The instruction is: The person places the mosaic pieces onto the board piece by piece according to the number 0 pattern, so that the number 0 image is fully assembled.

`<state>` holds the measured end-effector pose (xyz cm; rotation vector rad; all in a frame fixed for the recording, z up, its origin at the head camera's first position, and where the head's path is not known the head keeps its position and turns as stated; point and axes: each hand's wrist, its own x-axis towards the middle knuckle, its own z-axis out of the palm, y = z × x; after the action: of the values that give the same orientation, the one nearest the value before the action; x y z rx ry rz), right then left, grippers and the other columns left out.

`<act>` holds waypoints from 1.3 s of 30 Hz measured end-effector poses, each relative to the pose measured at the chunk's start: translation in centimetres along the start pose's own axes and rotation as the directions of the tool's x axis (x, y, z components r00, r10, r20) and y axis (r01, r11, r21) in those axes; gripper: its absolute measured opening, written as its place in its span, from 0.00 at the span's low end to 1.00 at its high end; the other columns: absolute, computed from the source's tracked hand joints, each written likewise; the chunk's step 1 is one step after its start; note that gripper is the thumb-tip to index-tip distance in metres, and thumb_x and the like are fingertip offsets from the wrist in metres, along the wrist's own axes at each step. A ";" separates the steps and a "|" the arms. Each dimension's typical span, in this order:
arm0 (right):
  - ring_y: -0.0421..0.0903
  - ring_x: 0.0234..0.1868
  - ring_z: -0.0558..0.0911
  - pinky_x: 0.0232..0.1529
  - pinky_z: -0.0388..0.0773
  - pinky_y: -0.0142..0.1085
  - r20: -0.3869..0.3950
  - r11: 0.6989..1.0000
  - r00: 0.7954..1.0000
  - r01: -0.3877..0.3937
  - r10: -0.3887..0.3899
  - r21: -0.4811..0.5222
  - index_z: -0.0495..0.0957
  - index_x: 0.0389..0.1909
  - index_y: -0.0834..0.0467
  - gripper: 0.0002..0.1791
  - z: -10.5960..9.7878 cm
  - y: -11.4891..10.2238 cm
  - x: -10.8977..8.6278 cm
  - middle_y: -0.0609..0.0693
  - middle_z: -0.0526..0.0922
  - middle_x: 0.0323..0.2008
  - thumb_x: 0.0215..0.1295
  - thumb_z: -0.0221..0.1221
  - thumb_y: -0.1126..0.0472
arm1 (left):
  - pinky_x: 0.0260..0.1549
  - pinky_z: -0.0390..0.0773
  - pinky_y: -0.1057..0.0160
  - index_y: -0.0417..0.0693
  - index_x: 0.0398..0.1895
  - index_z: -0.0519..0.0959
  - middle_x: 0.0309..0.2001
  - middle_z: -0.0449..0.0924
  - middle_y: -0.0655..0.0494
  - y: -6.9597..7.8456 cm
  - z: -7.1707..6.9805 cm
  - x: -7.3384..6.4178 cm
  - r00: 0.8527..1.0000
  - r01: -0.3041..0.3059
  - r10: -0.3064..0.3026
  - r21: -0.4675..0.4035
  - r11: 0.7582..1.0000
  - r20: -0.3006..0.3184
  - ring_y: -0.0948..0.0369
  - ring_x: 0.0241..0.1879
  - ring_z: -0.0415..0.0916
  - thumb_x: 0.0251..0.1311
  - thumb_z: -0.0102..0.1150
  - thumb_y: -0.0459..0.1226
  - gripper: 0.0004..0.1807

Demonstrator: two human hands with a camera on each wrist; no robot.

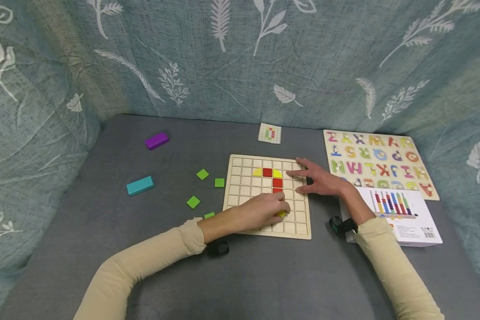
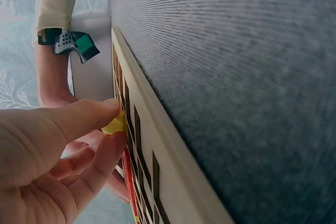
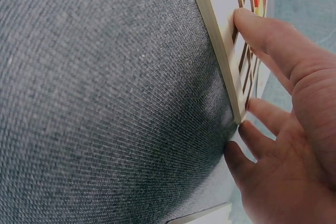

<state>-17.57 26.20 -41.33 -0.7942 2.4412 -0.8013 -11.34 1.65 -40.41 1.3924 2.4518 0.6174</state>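
Note:
A wooden grid board point(image 1: 300, 229) lies on the grey table, its squares marked by raised lines. My left hand point(image 1: 260, 211) reaches over its lower middle and pinches a small yellow tile point(image 2: 113, 125) between thumb and fingers, right at the grid surface. Just above those fingers, red square tiles point(image 1: 278, 182) run down a column. At the top of the pattern, another red tile point(image 1: 267, 172) sits between two yellow rounded tiles point(image 1: 258, 172). My right hand point(image 1: 318, 178) rests along the board's right edge with fingers spread, its thumb on the grid.
Several green square tiles point(image 1: 202, 174) lie left of the board. Farther left are a purple block point(image 1: 157, 141) and a teal block point(image 1: 140, 186). A pattern card point(image 1: 270, 133) lies behind, with an alphabet puzzle point(image 1: 327, 153) and a white abacus box point(image 1: 416, 231) to the right.

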 end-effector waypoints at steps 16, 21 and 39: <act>0.70 0.74 0.46 0.67 0.50 0.66 0.001 1.000 1.000 -0.008 0.008 -0.003 0.67 0.68 0.61 0.32 0.0 -0.2 0.1 0.70 0.44 0.75 0.64 0.62 0.60 | 0.33 0.70 0.71 0.49 0.42 0.83 0.38 0.77 0.56 -0.2 -0.4 -0.1 0.998 0.036 -0.037 0.028 0.999 0.042 0.65 0.32 0.71 0.61 0.64 0.37 0.07; 0.71 0.74 0.46 0.67 0.50 0.66 0.001 1.000 1.000 -0.006 0.006 -0.010 0.67 0.68 0.61 0.31 0.1 -0.1 0.0 0.70 0.45 0.74 0.64 0.62 0.60 | 0.34 0.69 0.70 0.48 0.43 0.84 0.39 0.78 0.55 -0.4 -0.3 -0.3 0.999 0.021 -0.022 0.019 1.000 0.039 0.65 0.32 0.70 0.61 0.63 0.37 0.08; 0.70 0.74 0.46 0.67 0.52 0.65 -0.006 1.000 1.000 0.009 -0.009 -0.003 0.67 0.67 0.62 0.31 0.0 -0.3 0.0 0.70 0.46 0.74 0.64 0.62 0.62 | 0.27 0.65 0.72 0.49 0.29 0.86 0.33 0.76 0.55 -0.3 -0.6 -1.2 0.999 0.018 -0.020 0.100 0.995 0.027 0.65 0.26 0.66 0.61 0.59 0.33 0.07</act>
<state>-17.43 25.99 -41.15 -0.8058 2.4464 -0.8055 -11.22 0.29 -40.00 1.4026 2.5019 0.4733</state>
